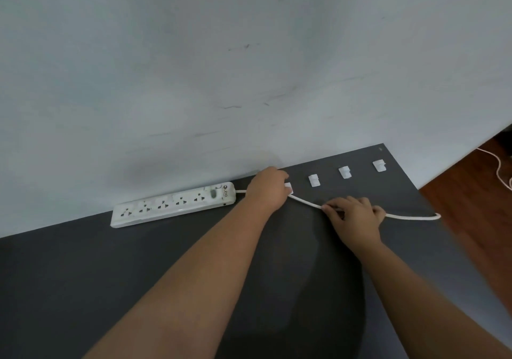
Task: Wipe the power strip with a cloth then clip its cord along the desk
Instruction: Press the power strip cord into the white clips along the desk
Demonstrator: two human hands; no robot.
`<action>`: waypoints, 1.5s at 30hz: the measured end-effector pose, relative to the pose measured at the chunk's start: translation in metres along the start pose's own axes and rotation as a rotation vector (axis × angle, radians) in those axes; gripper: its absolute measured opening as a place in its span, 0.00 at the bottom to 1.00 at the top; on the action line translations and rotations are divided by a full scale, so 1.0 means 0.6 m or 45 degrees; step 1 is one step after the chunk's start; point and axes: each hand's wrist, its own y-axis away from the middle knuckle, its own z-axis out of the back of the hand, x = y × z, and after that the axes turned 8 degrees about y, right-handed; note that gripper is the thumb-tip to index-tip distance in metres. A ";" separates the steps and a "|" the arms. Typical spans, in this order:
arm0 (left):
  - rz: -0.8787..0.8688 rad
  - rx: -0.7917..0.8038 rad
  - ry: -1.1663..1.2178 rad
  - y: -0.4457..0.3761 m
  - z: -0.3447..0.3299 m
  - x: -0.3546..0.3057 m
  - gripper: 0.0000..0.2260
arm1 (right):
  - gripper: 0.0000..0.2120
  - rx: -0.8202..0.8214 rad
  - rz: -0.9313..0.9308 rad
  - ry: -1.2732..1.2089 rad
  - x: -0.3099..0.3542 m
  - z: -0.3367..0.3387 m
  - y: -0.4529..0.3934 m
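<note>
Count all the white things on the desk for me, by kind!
Power strip: 1
Cord: 1
Clips: 4, at and; the first is half hidden by the left hand
Total: 6

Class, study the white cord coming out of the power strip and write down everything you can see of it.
The cord is thin, white and round, seemingly plastic-coated. It leaves the right end of the power strip, passes under the left hand at the first clip, then runs slack across the dark desk to the right hand, which pinches it. Beyond, it curves to the desk's right edge and drops from view. The three further clips stand empty.
</note>
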 end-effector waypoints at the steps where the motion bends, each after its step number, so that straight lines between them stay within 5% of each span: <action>1: 0.007 0.019 -0.004 -0.006 -0.002 0.002 0.11 | 0.05 -0.010 -0.001 -0.003 0.000 0.000 -0.003; 15: -0.170 -0.035 -0.090 -0.020 -0.035 0.024 0.09 | 0.08 -0.107 -0.102 0.077 0.023 0.002 -0.038; 22: -0.212 -0.238 -0.091 -0.003 -0.066 0.030 0.08 | 0.08 -0.142 -0.187 0.092 0.035 -0.009 -0.054; 28: -0.462 -0.328 -0.257 -0.019 -0.070 0.064 0.12 | 0.07 -0.148 -0.180 0.048 0.034 -0.008 -0.067; 45: -0.542 -0.190 -0.134 -0.026 -0.050 0.076 0.13 | 0.05 -0.051 -0.109 -0.160 0.021 -0.003 -0.095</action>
